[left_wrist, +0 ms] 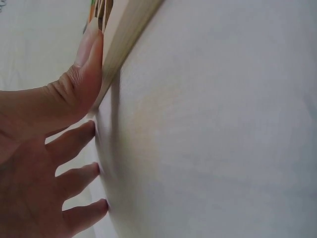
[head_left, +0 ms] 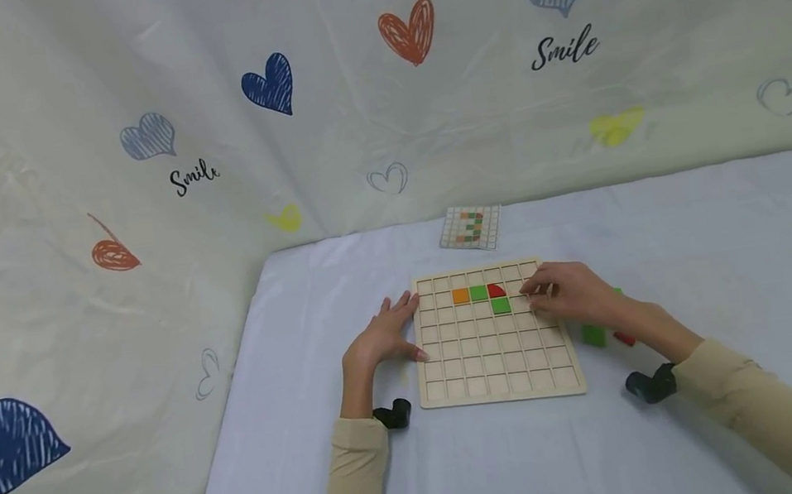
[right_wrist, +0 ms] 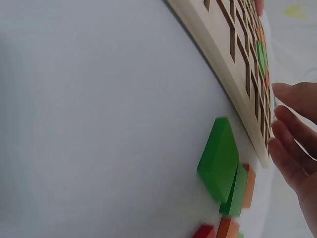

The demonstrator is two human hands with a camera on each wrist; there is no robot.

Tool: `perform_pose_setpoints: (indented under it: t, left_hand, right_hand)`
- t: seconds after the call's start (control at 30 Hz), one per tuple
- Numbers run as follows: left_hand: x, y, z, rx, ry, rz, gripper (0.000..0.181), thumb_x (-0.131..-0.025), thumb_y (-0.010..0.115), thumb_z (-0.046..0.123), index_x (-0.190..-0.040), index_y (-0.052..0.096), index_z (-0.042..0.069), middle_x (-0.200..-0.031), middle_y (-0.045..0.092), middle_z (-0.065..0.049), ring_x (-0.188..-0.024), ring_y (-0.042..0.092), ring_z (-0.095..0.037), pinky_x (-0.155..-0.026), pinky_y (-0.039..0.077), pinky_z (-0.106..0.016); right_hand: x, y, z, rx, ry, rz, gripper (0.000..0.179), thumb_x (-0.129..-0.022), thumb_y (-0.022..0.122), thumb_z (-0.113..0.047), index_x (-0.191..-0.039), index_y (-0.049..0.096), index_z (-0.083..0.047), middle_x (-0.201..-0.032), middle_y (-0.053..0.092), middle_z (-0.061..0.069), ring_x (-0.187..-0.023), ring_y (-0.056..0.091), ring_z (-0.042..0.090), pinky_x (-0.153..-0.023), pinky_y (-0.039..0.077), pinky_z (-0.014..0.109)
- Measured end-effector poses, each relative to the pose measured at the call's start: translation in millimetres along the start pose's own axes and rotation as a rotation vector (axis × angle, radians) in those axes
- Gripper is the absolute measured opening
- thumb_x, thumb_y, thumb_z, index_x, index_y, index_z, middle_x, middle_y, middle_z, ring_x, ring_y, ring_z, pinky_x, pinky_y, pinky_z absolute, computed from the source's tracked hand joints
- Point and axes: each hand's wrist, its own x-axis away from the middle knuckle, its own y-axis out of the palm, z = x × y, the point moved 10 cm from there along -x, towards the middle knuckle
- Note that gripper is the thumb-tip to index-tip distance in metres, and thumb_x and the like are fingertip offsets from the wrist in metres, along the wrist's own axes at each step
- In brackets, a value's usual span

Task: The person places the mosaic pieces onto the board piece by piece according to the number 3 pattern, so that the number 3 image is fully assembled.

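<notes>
A wooden grid board (head_left: pixel 482 365) lies flat on the white-covered table. Near its top sit an orange square (head_left: pixel 460 296), a green square (head_left: pixel 478 293), a red quarter-round piece (head_left: pixel 495 290) and, one row lower, another green square (head_left: pixel 501 306). My left hand (head_left: pixel 384 336) rests at the board's left side, fingers spread, thumb against the wooden edge. Over the upper right cells is my right hand (head_left: pixel 573 290), its fingers loosely bent with gaps between them. No piece shows in those fingers in the right wrist view.
Beyond the board lies a small pattern card (head_left: pixel 471 227) printed with coloured cells. Loose green blocks (right_wrist: pixel 219 161), an orange block (right_wrist: pixel 249 186) and a red block (right_wrist: pixel 204 231) lie right of the board, partly under my right forearm. A heart-printed curtain (head_left: pixel 323 148) hangs behind the table.
</notes>
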Motion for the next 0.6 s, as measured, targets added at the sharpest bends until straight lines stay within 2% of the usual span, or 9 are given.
perform_pose_setpoints:
  t: [0.33, 0.6]
  left_hand:
    - [0.5, 1.0, 1.5, 0.009, -0.002, -0.003, 0.108, -0.076, 0.091, 0.019, -0.164, 0.028, 0.016, -0.173, 0.017, -0.001, -0.161, 0.003, -0.032, -0.129, 0.012, -0.057]
    - [-1.1, 2.3, 0.5, 0.003, 0.016, 0.001, 0.108, -0.076, 0.091, 0.020, -0.164, 0.028, 0.014, -0.173, 0.017, -0.003, -0.161, 0.004, -0.034, -0.128, 0.013, -0.057]
  right_hand:
    - [20.9, -15, 19, 0.036, 0.022, 0.022, 0.019, -0.084, 0.079, -0.002, -0.103, 0.078, -0.002, -0.095, 0.073, 0.003, -0.084, 0.065, 0.017, -0.071, 0.056, 0.027]
    - [33.2, -23, 25, 0.048, 0.040, 0.034, 0.019, -0.083, 0.081, -0.001, -0.101, 0.079, -0.002, -0.092, 0.073, 0.002, -0.080, 0.065, 0.015, -0.068, 0.055, 0.025]
